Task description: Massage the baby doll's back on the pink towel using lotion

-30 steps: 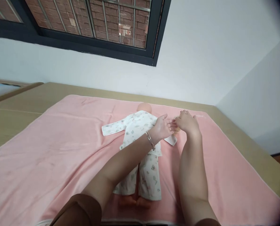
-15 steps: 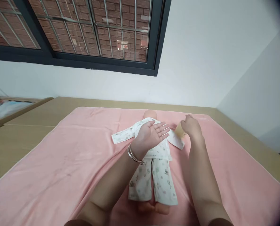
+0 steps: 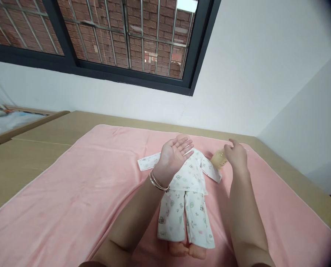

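The small yellowish bottle (image 3: 219, 158) is clasped in the right hand (image 3: 237, 155) near the far right corner of the pink blanket (image 3: 70, 193), just beside the sleeve of the fully dressed baby doll (image 3: 189, 178) and clear of its head, while the left hand (image 3: 174, 154), palm-down on the chest half a second ago, now hovers palm-up, fingers apart, over the head.

Pyjama-clad doll (image 3: 190, 174) lies flat, yellowish bottle (image 3: 218, 159) beside its sleeve.

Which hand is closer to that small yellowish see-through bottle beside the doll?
Right. The right hand is against the small yellowish translucent bottle; the left hand hovers open, palm up, over the head of the white-clothed doll, apart from it.
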`<state>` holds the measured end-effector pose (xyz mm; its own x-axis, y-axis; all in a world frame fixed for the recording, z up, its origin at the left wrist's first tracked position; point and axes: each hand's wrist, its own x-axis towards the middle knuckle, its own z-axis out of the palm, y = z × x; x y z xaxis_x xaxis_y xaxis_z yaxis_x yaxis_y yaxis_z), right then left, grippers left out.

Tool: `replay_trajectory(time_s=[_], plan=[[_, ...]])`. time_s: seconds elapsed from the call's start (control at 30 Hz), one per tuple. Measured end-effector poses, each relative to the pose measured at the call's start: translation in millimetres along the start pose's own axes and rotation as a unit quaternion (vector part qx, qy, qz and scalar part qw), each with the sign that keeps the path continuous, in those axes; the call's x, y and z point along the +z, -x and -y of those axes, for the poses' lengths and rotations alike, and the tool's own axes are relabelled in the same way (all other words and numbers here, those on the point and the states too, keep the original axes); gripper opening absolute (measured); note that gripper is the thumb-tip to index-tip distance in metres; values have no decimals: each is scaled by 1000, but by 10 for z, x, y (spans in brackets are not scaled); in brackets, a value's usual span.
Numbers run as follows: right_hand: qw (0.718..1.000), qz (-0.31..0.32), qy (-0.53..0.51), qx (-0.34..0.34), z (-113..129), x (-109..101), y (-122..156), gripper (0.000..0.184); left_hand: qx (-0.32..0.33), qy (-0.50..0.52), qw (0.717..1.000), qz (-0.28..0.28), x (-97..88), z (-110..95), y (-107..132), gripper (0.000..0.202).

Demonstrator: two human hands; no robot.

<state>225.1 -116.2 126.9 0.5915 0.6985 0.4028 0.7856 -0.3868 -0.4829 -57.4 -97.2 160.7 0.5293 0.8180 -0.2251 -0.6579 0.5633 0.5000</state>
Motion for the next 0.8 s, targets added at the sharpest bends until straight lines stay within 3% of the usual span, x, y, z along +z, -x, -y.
replay_trajectory(time_s=[0.2, 0.33, 0.53, 0.67, 0.73, 0.8], plan=[[999, -18, -35, 21, -25, -18, -8, 60, -18, -22, 1000, 2, -14, 123, -51, 27], [995, -20, -96, -3, -21, -48, -13, 59, -21, -27, 999, -10, -4, 155, -60, 27], [968, -17, -245, -41, 288, -294, 302, 52, -10, -25, 1000, -8, -30, 159, -88, 26], [938, 45, -296, -177, 704, -305, 760, 50, -28, -38, 998, 27, 79, 213, 41, 34], [913, 68, -268, -300, 893, -265, 975, 51, -44, -48, 993, 97, 180, 268, 215, 41], [902, 32, -232, -362, 1022, -250, 1163, 54, -41, -48, 982, 177, 279, 319, 434, 48]])
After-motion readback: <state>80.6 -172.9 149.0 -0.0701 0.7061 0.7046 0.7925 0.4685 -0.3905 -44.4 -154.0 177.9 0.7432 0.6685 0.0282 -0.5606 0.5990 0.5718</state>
